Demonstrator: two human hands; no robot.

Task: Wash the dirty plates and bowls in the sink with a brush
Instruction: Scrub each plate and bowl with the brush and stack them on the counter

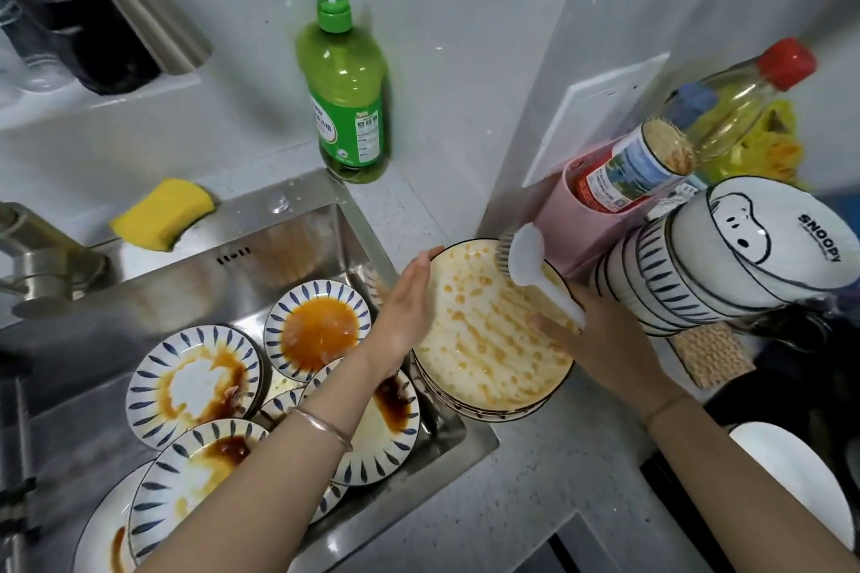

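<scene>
Washing is judged to be at an early stage. A round white plate (488,340), beaded with orange sauce, is shown at centre, topping a short stack at the right edge of the stainless-steel sink (302,237), partly over the speckled grey worktop (535,479). Its 9 o'clock rim is steadied by the left hand (409,302), fingers straight and flat. A white plastic dish brush (526,256) is gripped by its handle in the right hand (600,330), bristles set at the plate's 1 o'clock. Several blue-striped plates (195,379), coated in orange and brown sauce, are left unwashed in the sink at 8 o'clock. Upturned striped bowls (698,284) are stacked at 3 o'clock.
</scene>
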